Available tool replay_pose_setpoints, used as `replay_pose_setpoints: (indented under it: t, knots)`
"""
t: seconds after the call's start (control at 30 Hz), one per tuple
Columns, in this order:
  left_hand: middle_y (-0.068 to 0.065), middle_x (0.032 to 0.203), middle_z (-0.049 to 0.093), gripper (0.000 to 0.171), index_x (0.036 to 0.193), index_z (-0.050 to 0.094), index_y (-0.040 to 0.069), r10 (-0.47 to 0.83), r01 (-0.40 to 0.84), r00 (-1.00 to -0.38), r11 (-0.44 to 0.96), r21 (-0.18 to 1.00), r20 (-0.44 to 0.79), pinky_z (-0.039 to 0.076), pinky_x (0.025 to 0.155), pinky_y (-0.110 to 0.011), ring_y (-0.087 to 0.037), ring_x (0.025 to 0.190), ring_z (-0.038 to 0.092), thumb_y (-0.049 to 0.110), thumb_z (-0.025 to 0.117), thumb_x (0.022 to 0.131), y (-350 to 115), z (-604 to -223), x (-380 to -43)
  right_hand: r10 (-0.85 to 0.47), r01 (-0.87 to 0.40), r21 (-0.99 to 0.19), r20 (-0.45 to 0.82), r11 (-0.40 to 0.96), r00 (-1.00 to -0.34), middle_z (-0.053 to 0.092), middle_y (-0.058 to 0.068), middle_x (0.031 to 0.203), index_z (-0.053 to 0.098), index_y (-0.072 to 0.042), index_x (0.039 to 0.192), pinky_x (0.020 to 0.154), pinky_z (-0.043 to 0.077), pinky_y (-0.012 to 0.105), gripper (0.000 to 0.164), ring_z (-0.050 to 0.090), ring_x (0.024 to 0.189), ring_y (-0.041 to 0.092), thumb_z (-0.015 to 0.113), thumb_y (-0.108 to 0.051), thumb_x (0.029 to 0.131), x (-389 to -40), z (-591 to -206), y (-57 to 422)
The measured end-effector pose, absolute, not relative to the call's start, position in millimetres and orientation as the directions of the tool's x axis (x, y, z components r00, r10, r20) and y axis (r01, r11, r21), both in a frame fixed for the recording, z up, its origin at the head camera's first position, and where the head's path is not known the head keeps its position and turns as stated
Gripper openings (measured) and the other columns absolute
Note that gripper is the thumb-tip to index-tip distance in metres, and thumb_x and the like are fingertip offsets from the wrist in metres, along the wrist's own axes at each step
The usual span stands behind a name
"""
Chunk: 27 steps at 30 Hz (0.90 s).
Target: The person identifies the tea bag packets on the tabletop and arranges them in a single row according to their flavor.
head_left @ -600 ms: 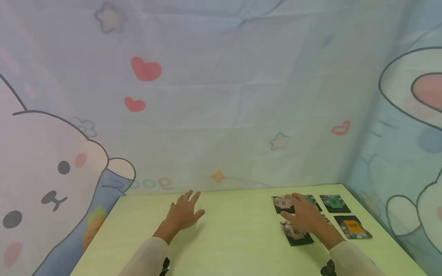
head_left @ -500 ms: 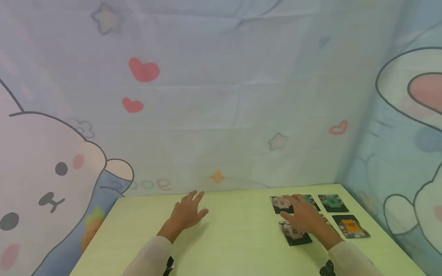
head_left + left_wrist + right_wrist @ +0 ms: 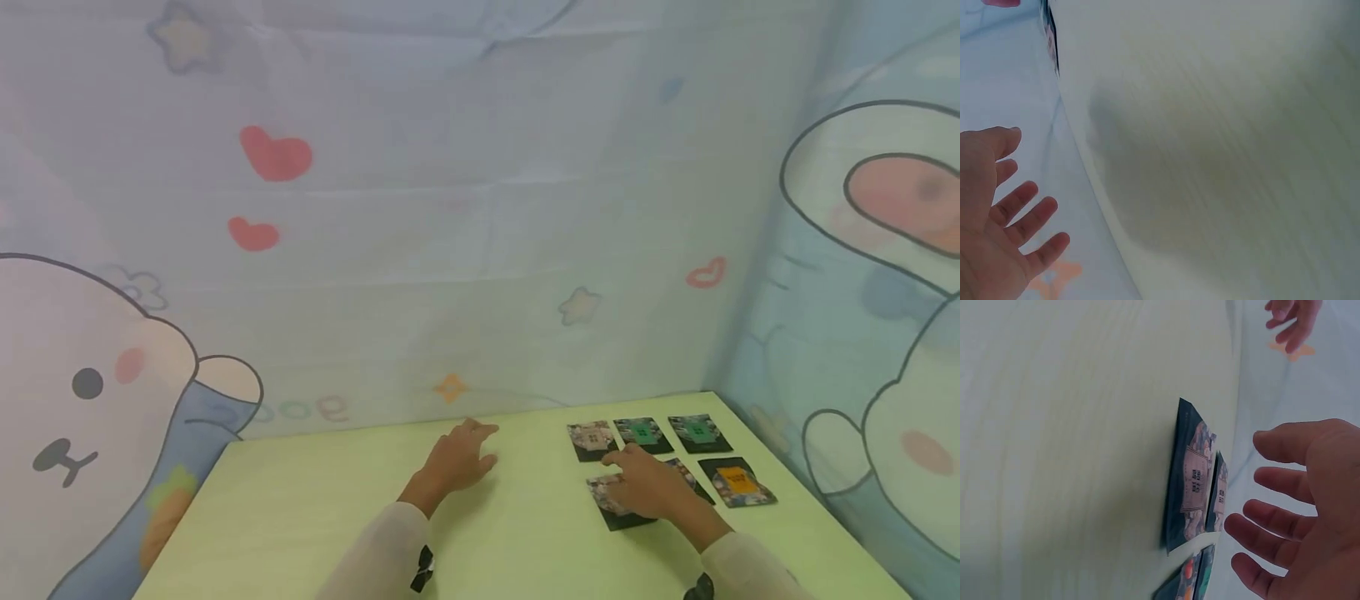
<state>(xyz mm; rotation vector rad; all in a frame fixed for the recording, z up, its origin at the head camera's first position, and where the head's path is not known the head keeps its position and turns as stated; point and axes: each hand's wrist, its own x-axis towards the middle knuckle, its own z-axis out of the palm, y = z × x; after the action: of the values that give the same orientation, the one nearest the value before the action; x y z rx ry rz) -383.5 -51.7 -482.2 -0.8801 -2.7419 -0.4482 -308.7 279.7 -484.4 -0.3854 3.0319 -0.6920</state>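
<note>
Over the desk (image 3: 315,508) I see the right hand (image 3: 651,485) above some packets (image 3: 699,433), left hand (image 3: 453,458) apart, both with fingers (image 3: 1266,539) spread.

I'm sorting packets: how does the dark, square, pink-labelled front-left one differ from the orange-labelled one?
The pink-labelled packet looks muted, the orange-labelled packet vivid. In the head view, the right hand partly hides the first, not the second. Both lie face up on the pale green table.

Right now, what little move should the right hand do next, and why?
Maybe lower the right hand onto the near pink packet: it seems to hang over that packet in the head view, and the right wrist view shows it open, holding nothing.
</note>
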Motion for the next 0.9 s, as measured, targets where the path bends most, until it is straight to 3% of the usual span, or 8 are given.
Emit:
replay_pose_setpoints:
  t: [0.17, 0.4, 0.57, 0.73, 0.9]
  knots:
    - [-0.008, 0.129, 0.065, 0.045, 0.139, 0.062, 0.015, 0.569, 0.631, -0.774, 0.732, 0.256, 0.28, 0.055, 0.087, -0.048, -0.028, 0.112, 0.066, 0.022, 0.068, 0.096, -24.9, -482.6, -392.7, -0.266, -0.257, -0.419, 0.039, 0.871, -0.963, 0.061, 0.011, 0.112, 0.069, -0.007, 0.123, 0.07, 0.05, 0.043, 0.035, 0.06, 0.087, 0.019, 0.073, -0.024, 0.092, -308.4, -490.5, 279.3]
    - [-0.007, 0.135, 0.062, 0.044, 0.14, 0.062, 0.02, 0.562, 0.609, -0.793, 0.74, 0.287, 0.234, 0.053, 0.091, -0.049, -0.028, 0.116, 0.064, 0.022, 0.066, 0.097, 13.7, -487.8, -401.9, -0.262, -0.281, -0.315, 0.102, 0.907, -0.96, 0.065, 0.006, 0.102, 0.075, -0.012, 0.112, 0.062, 0.045, 0.038, 0.027, 0.053, 0.079, 0.016, 0.077, -0.02, 0.087, -307.8, -498.9, 273.2]
    - [-0.006, 0.133, 0.064, 0.043, 0.139, 0.063, 0.021, 0.575, 0.619, -0.785, 0.727, 0.296, 0.23, 0.055, 0.085, -0.042, -0.024, 0.11, 0.065, 0.02, 0.066, 0.096, 42.6, -500.5, -405.7, -0.24, -0.26, -0.257, 0.104, 0.931, -0.965, 0.066, 0.003, 0.098, 0.078, -0.015, 0.112, 0.065, 0.047, 0.038, 0.025, 0.053, 0.079, 0.015, 0.077, -0.022, 0.088, -307.7, -510.5, 272.2]
    - [-0.008, 0.128, 0.066, 0.043, 0.138, 0.065, 0.019, 0.582, 0.629, -0.777, 0.725, 0.279, 0.238, 0.055, 0.079, -0.037, -0.023, 0.107, 0.066, 0.019, 0.065, 0.095, 73.3, -502.7, -406.9, -0.175, -0.191, -0.279, 0.08, 0.941, -0.981, 0.063, 0.004, 0.098, 0.078, -0.017, 0.114, 0.067, 0.046, 0.04, 0.028, 0.051, 0.078, 0.016, 0.08, -0.021, 0.086, -307.0, -513.2, 273.9]
    - [-0.006, 0.126, 0.067, 0.042, 0.138, 0.066, 0.023, 0.563, 0.611, -0.791, 0.756, 0.237, 0.24, 0.056, 0.086, -0.041, -0.024, 0.111, 0.066, 0.018, 0.066, 0.096, 101.1, -501.3, -409.0, -0.159, -0.175, -0.292, 0.076, 0.94, -0.984, 0.06, -0.001, 0.096, 0.079, -0.02, 0.112, 0.067, 0.044, 0.037, 0.027, 0.052, 0.078, 0.014, 0.08, -0.022, 0.086, -305.5, -516.9, 273.6]
